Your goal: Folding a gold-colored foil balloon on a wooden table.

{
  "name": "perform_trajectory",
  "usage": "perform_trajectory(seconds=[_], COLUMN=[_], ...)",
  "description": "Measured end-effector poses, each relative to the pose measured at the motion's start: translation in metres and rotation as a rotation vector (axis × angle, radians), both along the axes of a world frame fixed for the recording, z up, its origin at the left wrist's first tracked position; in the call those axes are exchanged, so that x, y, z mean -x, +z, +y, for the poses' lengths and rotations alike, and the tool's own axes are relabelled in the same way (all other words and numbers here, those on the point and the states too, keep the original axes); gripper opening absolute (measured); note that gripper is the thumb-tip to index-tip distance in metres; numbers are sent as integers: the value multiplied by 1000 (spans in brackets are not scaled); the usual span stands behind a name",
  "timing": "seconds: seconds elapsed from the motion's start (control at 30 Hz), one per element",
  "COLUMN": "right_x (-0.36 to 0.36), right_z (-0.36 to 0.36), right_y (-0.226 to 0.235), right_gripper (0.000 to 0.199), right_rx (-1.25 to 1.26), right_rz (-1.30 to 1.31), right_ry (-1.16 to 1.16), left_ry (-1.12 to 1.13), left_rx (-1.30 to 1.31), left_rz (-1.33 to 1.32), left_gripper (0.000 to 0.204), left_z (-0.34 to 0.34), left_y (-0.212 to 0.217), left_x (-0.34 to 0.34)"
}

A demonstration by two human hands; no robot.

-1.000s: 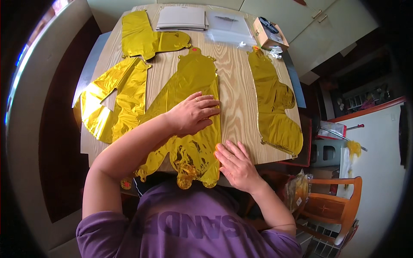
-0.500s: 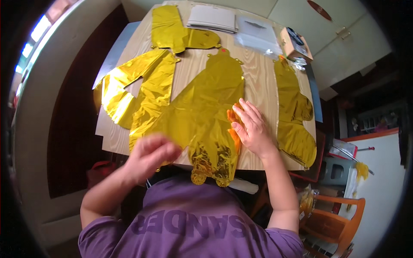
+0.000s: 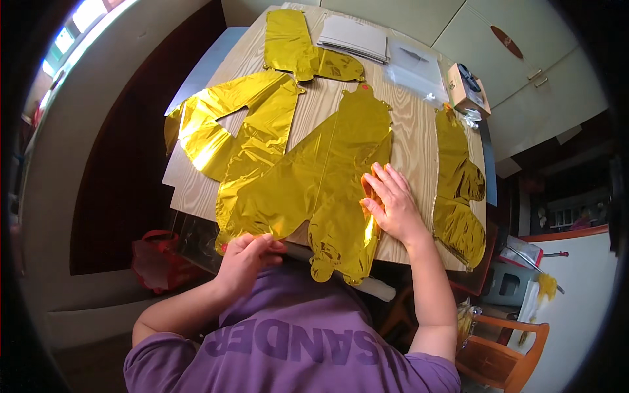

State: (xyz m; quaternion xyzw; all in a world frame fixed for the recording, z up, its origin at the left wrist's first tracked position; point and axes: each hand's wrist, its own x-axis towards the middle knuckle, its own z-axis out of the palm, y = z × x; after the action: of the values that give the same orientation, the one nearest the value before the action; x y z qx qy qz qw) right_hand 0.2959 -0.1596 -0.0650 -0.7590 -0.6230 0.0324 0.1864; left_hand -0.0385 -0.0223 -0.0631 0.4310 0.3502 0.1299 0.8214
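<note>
A flat, uninflated gold foil balloon [image 3: 337,164] lies across the middle of the table, its near end hanging over the front edge. My left hand [image 3: 244,262] pinches its near left edge between thumb and fingers, beside a small red spot. Stretched out flat, my right hand [image 3: 398,211] presses on the balloon's right edge, where the foil gleams orange under the fingers. Another flat foil balloon [image 3: 203,121] with a triangular gap lies to the left, meeting the middle one.
At the back lies a bent foil balloon [image 3: 288,46]; a lobed one [image 3: 452,196] lies along the right side. Behind are a paper stack [image 3: 354,36], clear plastic sleeves [image 3: 416,65] and a wooden box [image 3: 466,98] holding a dark object. A wooden chair [image 3: 504,354] stands at lower right.
My left hand, blurred in motion before, has come down onto the near left edge and grips the foil. My right hand stays on the right edge. The whole view has shifted slightly.
</note>
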Motion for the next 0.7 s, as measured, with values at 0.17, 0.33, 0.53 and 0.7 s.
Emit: perform_trajectory(seconds=[0.17, 0.33, 0.53, 0.7], right_x=[-1, -6, -4, -12], right_z=[-2, 1, -1, 3], right_y=[-3, -8, 4, 2], right_gripper=[50, 49, 49, 42], right_rx=[-26, -47, -38, -128], right_rz=[-6, -42, 16, 109], right_ry=[-2, 28, -7, -31], left_ry=[-325, -789, -927, -633], left_rx=[-1384, -1547, -1201, -1727], left_rz=[-196, -477, -365, -276], left_gripper=[8, 17, 35, 40], left_z=[27, 24, 60, 111], left_y=[38, 39, 54, 5], left_x=[-42, -105, -121, -131])
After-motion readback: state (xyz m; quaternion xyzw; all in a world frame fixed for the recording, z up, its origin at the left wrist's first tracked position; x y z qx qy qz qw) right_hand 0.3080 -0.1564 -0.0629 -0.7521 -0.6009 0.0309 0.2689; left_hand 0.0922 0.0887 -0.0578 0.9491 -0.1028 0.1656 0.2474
